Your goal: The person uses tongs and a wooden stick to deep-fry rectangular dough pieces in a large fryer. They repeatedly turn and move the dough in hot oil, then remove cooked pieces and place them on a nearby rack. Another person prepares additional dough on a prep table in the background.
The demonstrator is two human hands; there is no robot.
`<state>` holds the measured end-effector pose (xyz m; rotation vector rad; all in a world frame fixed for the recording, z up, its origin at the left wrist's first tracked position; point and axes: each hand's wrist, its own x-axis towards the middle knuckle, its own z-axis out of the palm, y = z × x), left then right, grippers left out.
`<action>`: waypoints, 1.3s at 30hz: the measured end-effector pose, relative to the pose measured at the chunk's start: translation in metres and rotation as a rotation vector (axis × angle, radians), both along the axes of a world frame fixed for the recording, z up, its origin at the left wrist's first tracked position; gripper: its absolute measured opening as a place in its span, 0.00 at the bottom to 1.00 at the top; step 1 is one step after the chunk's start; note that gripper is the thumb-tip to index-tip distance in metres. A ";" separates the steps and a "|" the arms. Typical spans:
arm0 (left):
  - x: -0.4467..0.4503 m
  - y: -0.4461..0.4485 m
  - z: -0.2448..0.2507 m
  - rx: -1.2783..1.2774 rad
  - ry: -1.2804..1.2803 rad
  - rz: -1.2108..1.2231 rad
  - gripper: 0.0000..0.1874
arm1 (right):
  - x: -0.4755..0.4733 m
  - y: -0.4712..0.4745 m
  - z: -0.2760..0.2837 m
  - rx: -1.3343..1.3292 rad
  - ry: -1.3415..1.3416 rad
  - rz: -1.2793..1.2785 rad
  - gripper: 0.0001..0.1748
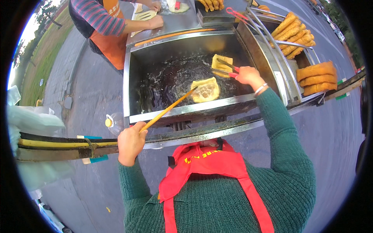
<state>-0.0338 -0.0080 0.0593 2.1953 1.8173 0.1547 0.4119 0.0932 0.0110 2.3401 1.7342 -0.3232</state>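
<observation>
Closed around the thick end of a long wooden stick [167, 109] is my left hand [131, 143], just outside the fryer's near left corner. The stick's dark tip touches a pale yellow square of frying dough [205, 91] in the oil. My right hand [248, 77], over the right part of the fryer, grips metal tongs with red handles [230, 72]. The jaws of the tongs lie at a second golden square of dough [222, 64]; whether they pinch it I cannot tell. Both pieces are in the dark oil of a rectangular steel fryer [192, 111].
A co-worker in an orange apron [108, 43] handles slit dough [142, 17] on a metal worktop [172, 24]. Fried dough sticks [293, 35] fill a wire rack [262, 55] at right, with thick fried pieces [317, 78] nearer. A plastic jug [116, 123] stands left of the fryer.
</observation>
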 end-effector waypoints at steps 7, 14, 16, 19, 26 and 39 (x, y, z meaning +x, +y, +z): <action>0.015 0.010 -0.002 -0.003 -0.007 -0.072 0.09 | -0.025 0.030 -0.063 -0.065 0.157 -0.209 0.23; 0.018 0.010 -0.005 0.018 -0.011 -0.087 0.10 | -0.055 0.046 -0.083 -0.116 0.050 -0.077 0.16; 0.018 0.009 -0.005 0.024 -0.012 -0.087 0.10 | -0.040 0.046 -0.092 -0.093 0.122 -0.046 0.19; 0.018 0.008 -0.004 0.033 -0.012 -0.080 0.09 | -0.013 0.038 -0.079 -0.059 0.456 -0.200 0.21; 0.015 0.007 -0.005 0.022 -0.012 -0.072 0.08 | 0.031 0.006 -0.037 -0.083 0.473 -0.320 0.24; 0.022 0.003 0.002 0.013 0.024 -0.020 0.11 | 0.003 -0.031 0.002 0.098 -0.080 -0.151 0.17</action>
